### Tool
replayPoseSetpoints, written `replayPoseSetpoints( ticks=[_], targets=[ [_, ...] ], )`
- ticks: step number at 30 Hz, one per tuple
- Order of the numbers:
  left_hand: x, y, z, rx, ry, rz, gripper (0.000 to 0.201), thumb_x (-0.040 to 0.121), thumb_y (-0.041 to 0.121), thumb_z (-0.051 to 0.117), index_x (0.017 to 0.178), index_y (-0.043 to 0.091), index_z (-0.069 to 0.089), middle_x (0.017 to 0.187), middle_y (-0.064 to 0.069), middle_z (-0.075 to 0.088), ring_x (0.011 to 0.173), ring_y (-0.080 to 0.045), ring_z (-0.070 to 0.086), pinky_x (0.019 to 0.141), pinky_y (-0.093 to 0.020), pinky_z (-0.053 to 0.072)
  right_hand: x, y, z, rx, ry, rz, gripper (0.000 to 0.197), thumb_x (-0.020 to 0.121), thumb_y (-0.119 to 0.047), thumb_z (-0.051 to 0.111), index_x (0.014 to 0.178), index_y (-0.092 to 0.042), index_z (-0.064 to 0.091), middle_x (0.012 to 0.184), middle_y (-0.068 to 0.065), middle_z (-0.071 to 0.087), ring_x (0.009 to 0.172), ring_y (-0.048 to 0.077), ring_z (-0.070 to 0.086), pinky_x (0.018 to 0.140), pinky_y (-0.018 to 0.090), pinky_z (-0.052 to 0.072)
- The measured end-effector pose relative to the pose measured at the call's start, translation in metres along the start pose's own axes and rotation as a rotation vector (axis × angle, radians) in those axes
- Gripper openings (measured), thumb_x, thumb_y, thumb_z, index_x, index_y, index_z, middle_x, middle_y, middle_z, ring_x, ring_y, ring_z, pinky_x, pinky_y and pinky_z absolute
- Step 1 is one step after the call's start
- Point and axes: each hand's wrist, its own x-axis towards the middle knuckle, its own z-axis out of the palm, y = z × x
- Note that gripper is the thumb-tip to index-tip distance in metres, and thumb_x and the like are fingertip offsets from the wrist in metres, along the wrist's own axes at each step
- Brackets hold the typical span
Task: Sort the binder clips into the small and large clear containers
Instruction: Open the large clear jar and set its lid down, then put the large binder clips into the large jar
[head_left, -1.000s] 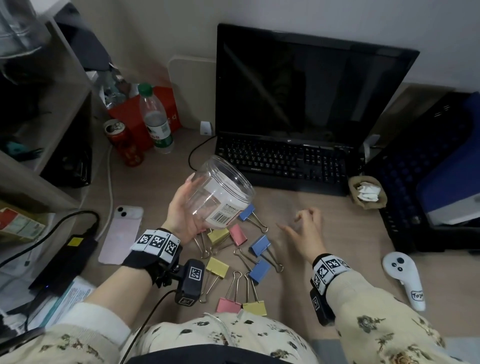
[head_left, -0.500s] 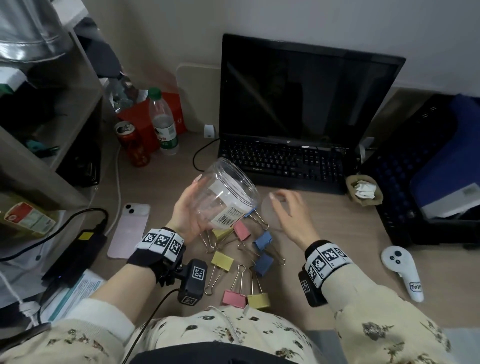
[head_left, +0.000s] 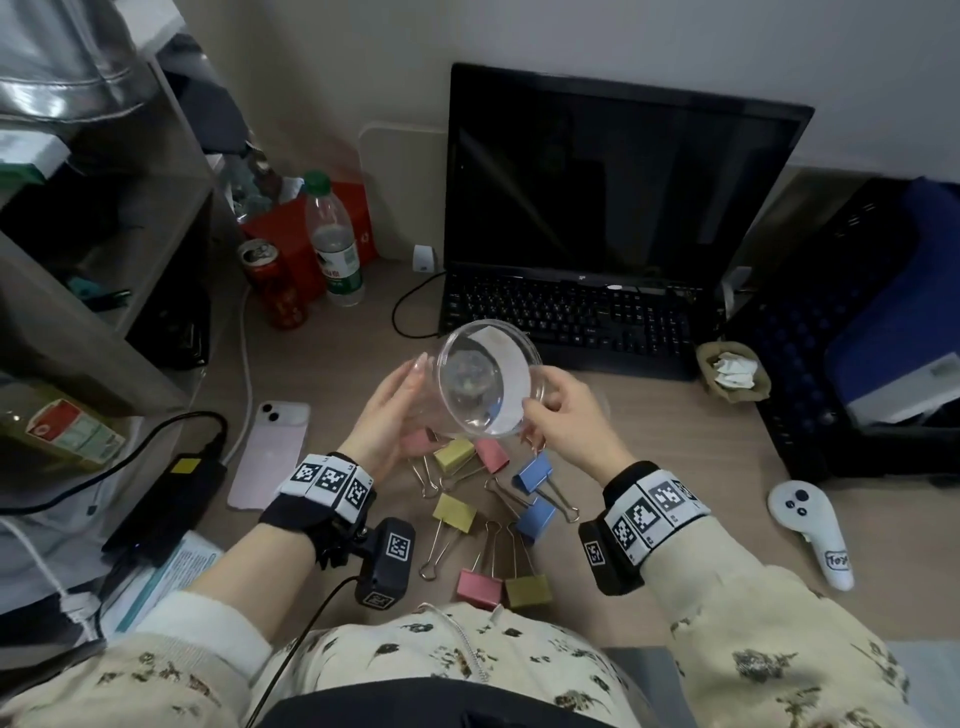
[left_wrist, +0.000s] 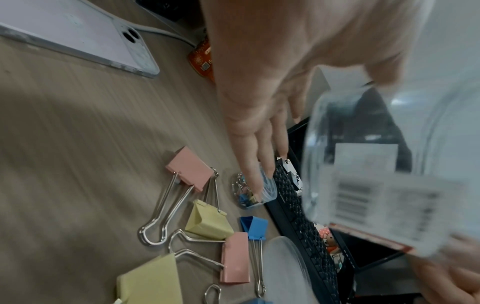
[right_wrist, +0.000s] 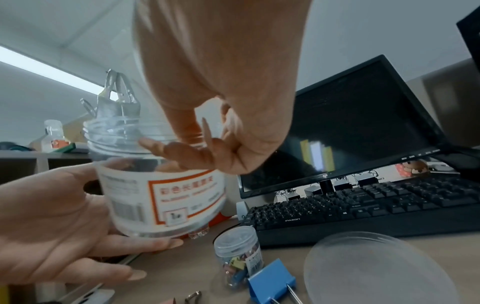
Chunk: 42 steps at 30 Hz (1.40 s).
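I hold the large clear jar (head_left: 483, 379) above the desk, its open mouth up and empty. My left hand (head_left: 395, 415) cups its labelled side and base, while my right hand (head_left: 566, 410) pinches the rim. In the right wrist view the jar (right_wrist: 161, 195) shows an orange-framed label. Several large yellow, pink and blue binder clips (head_left: 454, 512) lie on the desk under the jar. The small lidded container (right_wrist: 239, 255) with small clips inside stands near the keyboard. The jar's frosted lid (right_wrist: 376, 267) lies flat beside it.
A black keyboard (head_left: 571, 322) and a dark monitor (head_left: 613, 182) stand behind the jar. A pink phone (head_left: 270, 452), a power adapter (head_left: 166, 499), a red can (head_left: 275, 283) and a water bottle (head_left: 335, 244) are at the left. A white controller (head_left: 815, 535) lies at the right.
My right hand rose from the desk and took the jar's rim. The jar, held tilted by the left hand alone before, now sits with its mouth up between both hands.
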Motion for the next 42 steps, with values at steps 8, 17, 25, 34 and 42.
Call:
replayPoseSetpoints(
  ticks=[8, 17, 25, 34, 42],
  targets=[
    [0.012, -0.009, -0.012, 0.172, -0.058, -0.106, 0.102, 0.058, 0.067, 0.076, 0.144, 0.038, 0.027, 0.136, -0.006, 0.049, 0.112, -0.026, 0.061, 0.08, -0.047, 0.058, 0.003, 0.008, 0.007, -0.228, -0.035, -0.016, 0.044, 0.096, -0.031, 0.055, 0.138, -0.019, 0.044, 0.068, -0.001, 0.072, 0.059, 0.004, 0.068, 0.081, 0.03, 0.053],
    [0.026, -0.026, -0.027, 0.263, 0.064, -0.148, 0.098, 0.057, 0.062, 0.078, 0.137, 0.02, 0.042, 0.11, -0.005, 0.068, 0.092, -0.016, 0.068, 0.079, -0.036, 0.057, 0.023, 0.068, -0.016, -0.618, -0.133, 0.338, 0.027, 0.09, -0.025, 0.057, 0.115, -0.015, 0.059, 0.103, 0.004, 0.068, 0.091, 0.02, 0.064, 0.083, 0.036, 0.052],
    [0.029, -0.031, -0.03, 0.22, 0.073, -0.167, 0.098, 0.051, 0.06, 0.075, 0.135, 0.019, 0.043, 0.116, -0.01, 0.066, 0.104, -0.023, 0.066, 0.089, -0.038, 0.055, 0.009, 0.102, -0.004, -0.635, -0.272, 0.509, 0.02, 0.072, -0.012, 0.07, 0.084, -0.018, 0.054, 0.091, 0.006, 0.067, 0.084, 0.019, 0.065, 0.078, 0.036, 0.057],
    [0.024, -0.034, -0.028, 0.166, 0.091, -0.167, 0.103, 0.047, 0.062, 0.08, 0.134, 0.02, 0.043, 0.121, -0.007, 0.063, 0.105, -0.024, 0.066, 0.092, -0.043, 0.054, 0.002, 0.103, -0.018, -0.669, -0.226, 0.473, 0.015, 0.081, -0.029, 0.061, 0.07, -0.019, 0.058, 0.075, 0.0, 0.061, 0.081, 0.023, 0.062, 0.066, 0.029, 0.044],
    [0.019, -0.036, -0.02, 0.155, 0.111, -0.141, 0.105, 0.048, 0.061, 0.075, 0.137, 0.018, 0.039, 0.106, -0.003, 0.06, 0.089, -0.015, 0.063, 0.089, -0.043, 0.055, 0.007, 0.087, -0.034, -0.432, 0.028, 0.247, 0.032, 0.096, -0.029, 0.055, 0.071, -0.014, 0.067, 0.05, 0.0, 0.064, 0.052, 0.01, 0.056, 0.064, 0.033, 0.05]
  ],
)
